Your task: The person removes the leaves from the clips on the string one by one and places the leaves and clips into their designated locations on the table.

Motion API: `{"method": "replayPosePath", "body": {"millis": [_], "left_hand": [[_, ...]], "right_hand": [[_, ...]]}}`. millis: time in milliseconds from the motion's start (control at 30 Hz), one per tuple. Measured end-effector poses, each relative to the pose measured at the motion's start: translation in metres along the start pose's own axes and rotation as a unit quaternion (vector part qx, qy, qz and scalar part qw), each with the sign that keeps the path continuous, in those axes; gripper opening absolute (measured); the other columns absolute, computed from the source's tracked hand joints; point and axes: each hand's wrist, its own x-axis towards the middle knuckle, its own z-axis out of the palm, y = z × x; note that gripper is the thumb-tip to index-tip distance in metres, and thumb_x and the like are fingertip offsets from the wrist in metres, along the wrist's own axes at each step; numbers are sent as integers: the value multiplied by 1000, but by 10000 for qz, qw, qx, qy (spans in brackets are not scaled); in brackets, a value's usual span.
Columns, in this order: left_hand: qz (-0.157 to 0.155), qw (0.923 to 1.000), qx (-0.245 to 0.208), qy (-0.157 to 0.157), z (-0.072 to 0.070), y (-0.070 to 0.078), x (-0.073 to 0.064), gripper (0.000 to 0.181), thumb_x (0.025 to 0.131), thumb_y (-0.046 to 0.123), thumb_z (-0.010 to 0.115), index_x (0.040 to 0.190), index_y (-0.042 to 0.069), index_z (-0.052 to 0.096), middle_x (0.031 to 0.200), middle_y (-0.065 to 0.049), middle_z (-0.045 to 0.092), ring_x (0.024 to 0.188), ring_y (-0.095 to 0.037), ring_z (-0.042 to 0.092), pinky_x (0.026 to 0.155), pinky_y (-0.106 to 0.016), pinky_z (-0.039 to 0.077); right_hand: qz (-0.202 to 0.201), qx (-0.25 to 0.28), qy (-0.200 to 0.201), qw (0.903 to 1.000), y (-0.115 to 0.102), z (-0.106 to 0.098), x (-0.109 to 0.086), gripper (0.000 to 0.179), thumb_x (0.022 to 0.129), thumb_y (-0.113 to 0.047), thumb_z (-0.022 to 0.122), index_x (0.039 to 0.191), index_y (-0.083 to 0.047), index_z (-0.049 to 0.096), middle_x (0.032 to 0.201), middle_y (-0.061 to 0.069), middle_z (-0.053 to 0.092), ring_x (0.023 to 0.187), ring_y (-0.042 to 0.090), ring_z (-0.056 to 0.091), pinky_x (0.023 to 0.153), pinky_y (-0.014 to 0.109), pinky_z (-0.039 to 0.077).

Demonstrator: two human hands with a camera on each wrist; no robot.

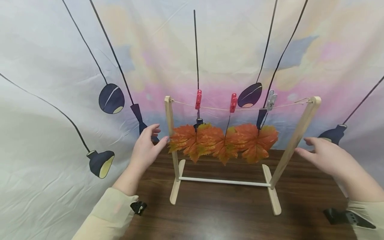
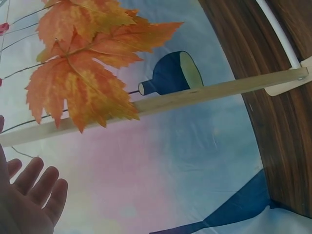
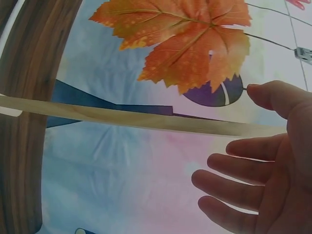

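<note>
A small wooden rack (image 1: 300,135) stands on the table, a thin cord (image 1: 216,108) strung between its two posts. Two red clothespins, a left one (image 1: 198,99) and a middle one (image 1: 233,102), and a grey clothespin (image 1: 271,100) sit on the cord. Orange artificial maple leaves (image 1: 256,141) hang below them by thin dark stems. My left hand (image 1: 145,146) is beside the left post, fingers spread and holding nothing. On the other side, my right hand (image 1: 330,156) is beside the right post with relaxed fingers, its thumb close to the wood. Whether either hand touches a post, I cannot tell.
Behind the rack hangs a pastel cloth (image 1: 222,43) printed with dark lamps. A white rod (image 1: 225,181) joins the rack's two wooden feet. The dark wood-grain table (image 1: 216,210) extends in front of it. Black straps show near both sleeves.
</note>
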Motion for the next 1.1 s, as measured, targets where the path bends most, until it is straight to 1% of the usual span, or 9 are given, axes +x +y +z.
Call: {"method": "replayPosePath", "body": {"millis": [167,233,433,600,733,900,1100], "left_hand": [[-7,9998,-191,-107,2,7,3,54,88,29,65,133,5,45,118,-14,55,104,-28,53,82,-44,45],[34,9996,-233,-142,2,10,4,54,89,29,65,133,5,45,117,-13,55,102,-28,54,81,-43,46],[165,9990,-303,-282,6,18,7,53,89,29,64,133,4,46,116,-13,56,102,-27,54,83,-43,46],[237,9985,-315,-381,9,22,9,54,90,28,63,135,4,44,116,-13,56,104,-28,54,85,-43,46],[299,9982,-293,-432,8,26,10,54,90,29,63,134,5,44,116,-12,56,104,-26,55,85,-42,46],[346,9972,-390,-540,8,31,12,54,90,29,62,135,6,43,117,-10,57,103,-24,55,84,-41,46],[428,9957,-523,-634,9,38,14,55,90,29,63,136,6,42,114,-10,59,99,-22,59,84,-41,47]], "right_hand": [[66,33,-45,10000,-4,-8,-3,80,95,-51,44,133,17,34,125,40,44,105,53,50,79,65,38],[77,31,-50,10000,-5,-11,-4,79,95,-51,44,133,18,34,124,39,44,104,52,52,79,65,39],[114,14,-33,9999,-9,-17,-8,80,95,-52,43,133,18,35,124,38,45,107,54,48,81,66,37],[59,41,34,10000,-13,-20,-10,79,93,-52,47,132,16,37,123,36,49,105,51,51,81,65,37],[13,12,62,10000,-17,-23,-12,78,92,-51,50,131,15,38,122,35,50,104,50,53,80,64,39],[-66,22,125,9999,-21,-26,-15,75,92,-50,52,131,13,38,120,34,52,103,51,53,79,63,39],[-123,57,130,9998,-21,-29,-16,76,92,-52,50,133,11,37,119,33,53,104,51,51,78,63,39]]}}
